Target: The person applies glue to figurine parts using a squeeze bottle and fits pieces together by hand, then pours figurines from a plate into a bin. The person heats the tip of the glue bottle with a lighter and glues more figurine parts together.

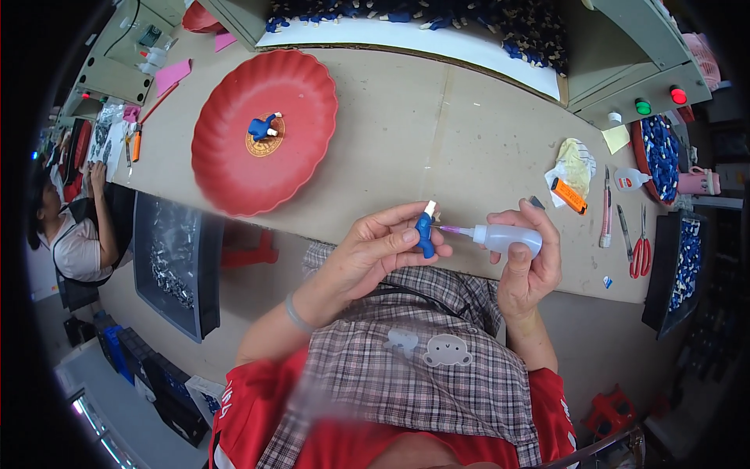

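Observation:
Between the fingers of my left hand (387, 238) is a small blue figurine part (424, 233) with a whitish peg at its top. My right hand (527, 254) is closed round a translucent squeeze bottle (509, 238). The bottle lies almost level, and its thin pinkish nozzle points left, with the tip at or very near the blue part; whether they touch I cannot tell. On the table to the left, a red scalloped plate (223, 168) bears another blue figurine part (262, 127) with pale ends.
At the right lie a stained cloth (576, 164), an orange box cutter (569, 196), red-handled scissors (641, 254) and a small white bottle (630, 179). A grey bin (205, 309) stands left of the table. A shelf (469, 55) of blue parts spans the back. A co-worker (78, 234) sits far left.

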Available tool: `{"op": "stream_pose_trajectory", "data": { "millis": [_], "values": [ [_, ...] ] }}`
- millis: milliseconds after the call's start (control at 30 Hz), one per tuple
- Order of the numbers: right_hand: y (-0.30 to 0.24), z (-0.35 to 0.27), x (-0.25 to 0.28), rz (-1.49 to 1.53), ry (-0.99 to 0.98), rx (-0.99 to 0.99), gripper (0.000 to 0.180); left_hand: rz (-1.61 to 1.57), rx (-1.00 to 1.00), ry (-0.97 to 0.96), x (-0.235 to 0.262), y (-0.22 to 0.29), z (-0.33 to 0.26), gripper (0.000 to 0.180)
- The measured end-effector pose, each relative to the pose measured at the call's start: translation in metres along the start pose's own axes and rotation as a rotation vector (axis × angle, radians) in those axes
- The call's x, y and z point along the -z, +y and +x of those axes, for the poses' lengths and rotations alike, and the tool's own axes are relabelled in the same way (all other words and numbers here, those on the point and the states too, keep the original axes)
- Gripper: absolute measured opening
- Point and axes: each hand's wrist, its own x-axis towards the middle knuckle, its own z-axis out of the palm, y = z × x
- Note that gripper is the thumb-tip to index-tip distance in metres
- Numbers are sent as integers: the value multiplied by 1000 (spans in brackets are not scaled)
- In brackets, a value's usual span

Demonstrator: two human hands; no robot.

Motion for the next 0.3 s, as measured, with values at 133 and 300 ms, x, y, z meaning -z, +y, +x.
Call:
{"op": "stream_pose_trajectory", "data": {
  "millis": [133, 300],
  "values": [
    [-1, 1, -1, -125, -21, 107, 39, -12, 8, -17, 1, -2, 0, 41],
    [-1, 0, 0, -218, -58, 165, 42, -5, 8, -25, 1, -2, 1, 43]
  ]
}}
